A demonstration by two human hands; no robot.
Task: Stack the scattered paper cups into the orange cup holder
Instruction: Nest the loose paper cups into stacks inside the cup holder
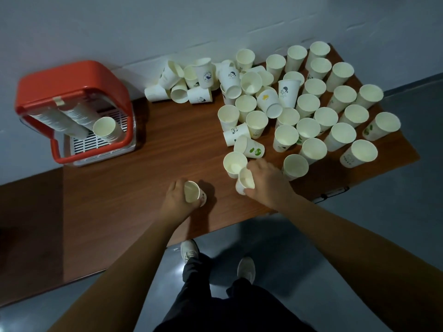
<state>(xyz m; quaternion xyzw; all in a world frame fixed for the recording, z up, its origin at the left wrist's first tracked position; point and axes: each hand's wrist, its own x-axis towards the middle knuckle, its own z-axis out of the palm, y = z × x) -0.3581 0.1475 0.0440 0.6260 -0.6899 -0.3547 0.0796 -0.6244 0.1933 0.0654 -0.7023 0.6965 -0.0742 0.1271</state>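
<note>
— So, what sits nearest the camera?
— A glossy grey floor (239, 236), two pale shoes (189, 250) and dark trousers (215, 307), then the front edge of a dark wood-grain table (119, 200).
— And the hands?
— The left hand (177, 198) is curled round a paper cup (192, 195) tipped on its side, mouth towards the camera. Whether it touches the table I cannot tell. The right hand (269, 180) grips a second cup (245, 180), also tilted, just beside the nearest upright cups.
— Farther back?
— The scattered cups (311, 104) crowd the table's right half, most of them upright. A toppled heap (187, 80) lies against the pale wall (119, 25). The orange cup holder (72, 75) stands at the far left, well apart from both hands, with stacked cups (105, 128) lying slanted inside above a white slotted grille (88, 141).
— Anything hard to read?
— The light is dim. The holder's frame hides the far ends of its stacks, the prints on the cups are too small to make out, and both forearms (359, 248) are cut off at the lower edge.
</note>
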